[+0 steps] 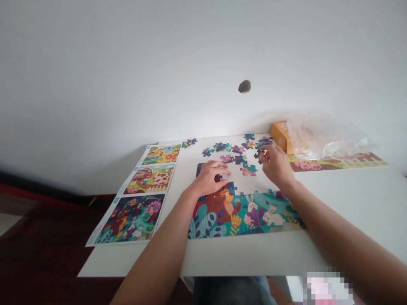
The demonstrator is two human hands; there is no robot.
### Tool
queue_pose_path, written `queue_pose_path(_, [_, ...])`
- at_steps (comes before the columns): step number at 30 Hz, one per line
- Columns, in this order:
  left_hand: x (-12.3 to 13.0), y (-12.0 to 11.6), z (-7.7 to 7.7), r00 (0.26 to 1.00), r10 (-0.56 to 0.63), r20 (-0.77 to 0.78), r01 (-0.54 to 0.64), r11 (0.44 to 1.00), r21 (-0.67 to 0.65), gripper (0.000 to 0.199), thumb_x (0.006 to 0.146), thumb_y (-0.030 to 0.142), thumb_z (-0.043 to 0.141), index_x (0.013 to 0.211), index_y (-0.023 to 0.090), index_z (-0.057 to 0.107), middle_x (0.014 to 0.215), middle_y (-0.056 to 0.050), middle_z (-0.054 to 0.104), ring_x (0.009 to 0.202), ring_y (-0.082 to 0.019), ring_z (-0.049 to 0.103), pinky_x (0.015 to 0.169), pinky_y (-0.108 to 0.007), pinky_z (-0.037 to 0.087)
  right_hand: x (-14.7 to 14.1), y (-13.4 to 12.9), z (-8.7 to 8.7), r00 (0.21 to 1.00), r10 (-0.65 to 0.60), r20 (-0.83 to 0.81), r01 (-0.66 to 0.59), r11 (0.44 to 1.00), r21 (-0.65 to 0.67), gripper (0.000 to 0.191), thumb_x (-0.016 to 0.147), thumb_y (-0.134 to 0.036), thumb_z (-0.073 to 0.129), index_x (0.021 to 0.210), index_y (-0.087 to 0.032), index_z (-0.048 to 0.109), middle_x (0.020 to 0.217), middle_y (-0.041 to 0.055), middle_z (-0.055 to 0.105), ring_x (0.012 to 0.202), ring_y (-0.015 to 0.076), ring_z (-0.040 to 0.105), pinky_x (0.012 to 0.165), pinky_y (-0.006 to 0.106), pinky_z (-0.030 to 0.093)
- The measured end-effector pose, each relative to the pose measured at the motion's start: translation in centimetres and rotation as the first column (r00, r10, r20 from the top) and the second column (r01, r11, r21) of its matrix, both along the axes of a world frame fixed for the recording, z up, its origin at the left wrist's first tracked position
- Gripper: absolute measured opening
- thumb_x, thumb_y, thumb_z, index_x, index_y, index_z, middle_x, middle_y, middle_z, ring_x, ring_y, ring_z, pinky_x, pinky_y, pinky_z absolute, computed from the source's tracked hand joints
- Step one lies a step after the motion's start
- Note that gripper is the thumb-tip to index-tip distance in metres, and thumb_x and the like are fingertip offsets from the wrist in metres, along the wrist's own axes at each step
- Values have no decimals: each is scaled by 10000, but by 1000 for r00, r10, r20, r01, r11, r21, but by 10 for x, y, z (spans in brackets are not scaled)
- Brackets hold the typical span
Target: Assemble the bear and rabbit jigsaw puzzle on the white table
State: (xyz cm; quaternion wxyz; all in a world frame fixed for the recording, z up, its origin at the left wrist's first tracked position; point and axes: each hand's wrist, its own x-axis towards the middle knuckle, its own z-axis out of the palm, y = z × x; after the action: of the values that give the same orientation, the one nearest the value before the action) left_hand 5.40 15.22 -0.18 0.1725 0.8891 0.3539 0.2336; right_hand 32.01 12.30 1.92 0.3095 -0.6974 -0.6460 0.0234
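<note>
A partly joined jigsaw puzzle (244, 216) with a bear and white rabbits lies on the white table. My left hand (210, 178) rests on its upper left part, fingers stretched out to the right and thumb apart. Part of the puzzle is hidden beneath that palm. My right hand (277, 166) is above the puzzle's right side, thumb and fingertips pinched on a dark puzzle piece (259, 156). Several loose pieces lie beyond the joined part, among them a pink one (238, 149) and a teal one (249, 170).
A picture sheet (173, 180) with three printed scenes lies at the left. At the back right stand an orange box (280, 134) and a clear plastic bag (327, 135), near a farm-picture strip (345, 163). A wall with a hole (244, 86) rises behind the table (241, 258).
</note>
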Motion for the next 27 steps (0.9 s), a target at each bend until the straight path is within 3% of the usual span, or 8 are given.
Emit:
queue_pose_path(3, [0,0,-1,1000,0,-2,0,1000,5,195,821,286,713,1011,294,756,1222,-43,660,1186,-277,560,1060,-499,410,-10,-7,6,971,222,-93,-213,972,97,271,894,-227,527,1142,-179,625,936,78,643,829,202,606,802,307,459])
queue_pose_path(6, [-1,0,-1,1000,-4,-7,4,1000,13,199,837,252,687,1020,289,753,1228,-42,658,1191,-275,555,1058,-497,411,-17,-10,4,895,421,-149,-413,907,82,267,876,-197,550,1127,-187,640,874,40,662,814,177,618,799,280,465])
queue_pose_path(8, [-2,0,-1,1000,-9,-11,9,1000,23,225,854,214,651,1046,285,745,1227,-41,659,1184,-267,557,1055,-490,415,-21,-10,-1,863,473,-175,-472,880,50,226,864,-179,562,1063,-180,669,856,34,671,783,164,620,773,268,467])
queue_pose_path(14, [-2,1,0,1000,-18,-13,18,999,31,297,849,170,624,1102,290,724,1225,-41,661,1174,-262,568,1056,-481,424,-27,-4,-12,838,507,-202,-520,854,-13,139,870,-202,595,939,-183,714,899,45,705,782,159,625,772,268,470])
queue_pose_path(20, [-2,1,0,1000,-19,-10,19,999,27,265,847,205,638,1083,280,732,1227,-41,658,1177,-266,562,1060,-467,421,-25,-2,-14,843,490,-220,-504,864,-8,134,874,-170,595,924,-193,718,904,31,713,814,158,633,782,260,466])
queue_pose_path(27, [-1,4,-4,999,6,52,-6,1000,-5,571,806,-10,478,1270,280,640,1229,-28,680,1164,-238,569,1056,-449,422,-34,0,-22,845,490,-215,-481,871,97,115,882,-148,596,909,-194,698,885,43,685,809,165,625,774,277,474])
